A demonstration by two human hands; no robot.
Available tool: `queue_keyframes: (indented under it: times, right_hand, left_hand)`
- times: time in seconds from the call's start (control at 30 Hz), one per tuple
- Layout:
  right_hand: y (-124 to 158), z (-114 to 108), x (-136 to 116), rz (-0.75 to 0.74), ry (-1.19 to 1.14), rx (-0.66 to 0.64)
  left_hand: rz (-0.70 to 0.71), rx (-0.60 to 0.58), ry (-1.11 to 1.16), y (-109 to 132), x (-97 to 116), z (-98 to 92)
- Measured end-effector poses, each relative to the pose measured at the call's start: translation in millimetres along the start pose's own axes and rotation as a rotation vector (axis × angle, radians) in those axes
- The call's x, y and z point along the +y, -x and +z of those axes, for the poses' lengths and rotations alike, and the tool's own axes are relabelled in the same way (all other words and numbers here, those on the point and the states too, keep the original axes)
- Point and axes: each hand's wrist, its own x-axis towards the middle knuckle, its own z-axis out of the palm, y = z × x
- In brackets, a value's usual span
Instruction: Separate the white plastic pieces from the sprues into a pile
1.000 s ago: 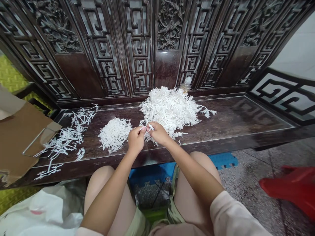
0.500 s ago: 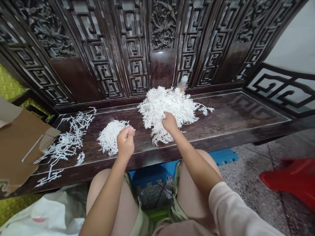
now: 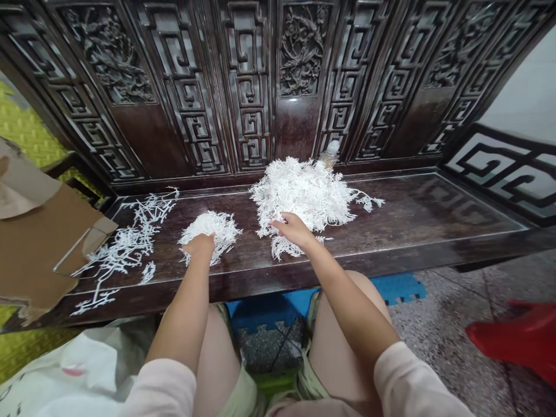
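My left hand (image 3: 200, 245) rests over the front of a small heap of thin white branched pieces (image 3: 219, 223). Its thumb shows at the side, but the other fingers are hidden, so whether it grips a piece cannot be told. At the lower front of a much larger white heap (image 3: 304, 188) is my right hand (image 3: 296, 229), thumb and fingers apart. No piece stands out clearly in it. These pieces look like plastic sprigs with many fine tips.
A dark wooden bench (image 3: 417, 208) with a carved back bears the heaps. Bare branched white stems (image 3: 130, 243) lie at left, beside a cardboard box (image 3: 35, 249). A capped clear bottle (image 3: 330, 153) stands behind the large heap. A red plastic object (image 3: 516, 339) is at right.
My left hand has moved down and left onto the small heap from above its right edge. My right hand has drawn back slightly toward me, its fingers now spread. The view has shifted slightly.
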Motion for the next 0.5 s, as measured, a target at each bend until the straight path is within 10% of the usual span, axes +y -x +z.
queue_keyframes:
  times: [0.23,0.4,0.5]
  right_hand:
    - [0.1,4.5,-0.5,-0.163,0.080,-0.012]
    - [0.8,11.8,-1.6,-0.357,0.246,-0.019]
    - [1.1,14.3,0.2,-0.382,0.340,0.005]
  left_hand:
    - [0.183,0.082,0.145,14.1,16.5,-13.7]
    - [0.602,-0.344,0.787,59.4,47.2,-27.0]
    - [0.744,-0.405,0.858,81.9,57.9,-23.8]
